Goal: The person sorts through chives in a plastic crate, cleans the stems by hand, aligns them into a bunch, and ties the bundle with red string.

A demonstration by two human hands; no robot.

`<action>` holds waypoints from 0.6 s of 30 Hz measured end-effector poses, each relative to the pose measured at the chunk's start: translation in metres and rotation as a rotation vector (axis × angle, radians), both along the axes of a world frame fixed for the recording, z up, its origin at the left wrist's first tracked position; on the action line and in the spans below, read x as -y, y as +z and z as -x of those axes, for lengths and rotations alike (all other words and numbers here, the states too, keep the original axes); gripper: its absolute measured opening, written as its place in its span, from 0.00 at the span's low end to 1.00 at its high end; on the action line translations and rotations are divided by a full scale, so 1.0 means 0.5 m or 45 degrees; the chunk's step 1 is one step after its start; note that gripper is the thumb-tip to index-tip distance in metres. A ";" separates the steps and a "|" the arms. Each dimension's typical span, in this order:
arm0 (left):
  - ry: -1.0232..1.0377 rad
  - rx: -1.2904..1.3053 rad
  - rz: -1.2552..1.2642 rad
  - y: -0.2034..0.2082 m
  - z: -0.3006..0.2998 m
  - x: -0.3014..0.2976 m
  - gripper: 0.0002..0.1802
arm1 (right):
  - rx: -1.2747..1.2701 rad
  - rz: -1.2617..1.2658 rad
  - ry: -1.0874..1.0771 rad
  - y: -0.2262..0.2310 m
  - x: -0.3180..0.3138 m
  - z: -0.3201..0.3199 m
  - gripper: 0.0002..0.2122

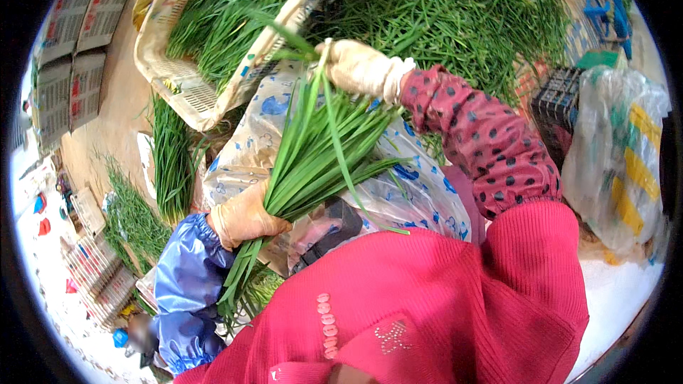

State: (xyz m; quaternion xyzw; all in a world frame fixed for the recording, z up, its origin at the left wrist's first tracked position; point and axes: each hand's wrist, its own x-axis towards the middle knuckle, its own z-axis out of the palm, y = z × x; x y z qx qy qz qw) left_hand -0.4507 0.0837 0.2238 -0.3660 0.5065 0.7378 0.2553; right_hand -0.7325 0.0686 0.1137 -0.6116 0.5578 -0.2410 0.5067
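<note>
My left hand [249,219], in a pale glove, is closed round a thick bunch of long flat green leaves that look like Chinese chives [320,149]. The bunch fans out toward the upper right over my lap, and some leaves hang below the fist. Beyond its upper end, my right hand [356,67], in an off-white glove, has its fingers together on a few chive leaves, some hanging down across the bunch. The right fingertips are partly blurred. Under the bunch lies a clear plastic apron [434,192] with blue prints.
A cream plastic basket [160,99] of chives stands tilted ahead on the left. Next to it lies a big loose heap of chives [455,14]. More chives [171,163] lie left of my lap. At right are a black crate [558,96] and a clear plastic bag [612,156].
</note>
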 end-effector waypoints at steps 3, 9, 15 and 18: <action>0.289 0.021 -0.148 -0.004 -0.011 -0.021 0.35 | -0.327 -0.049 -0.245 -0.030 -0.005 0.024 0.16; 0.373 0.043 -0.114 -0.021 -0.013 -0.042 0.33 | -0.499 -0.067 -0.361 -0.074 -0.003 0.058 0.16; 0.693 0.037 -0.134 -0.017 -0.058 -0.096 0.28 | -0.594 -0.286 -0.724 -0.169 -0.025 0.253 0.13; 0.697 0.072 -0.202 -0.022 -0.076 -0.102 0.24 | -0.591 -0.550 -0.776 -0.151 -0.059 0.304 0.13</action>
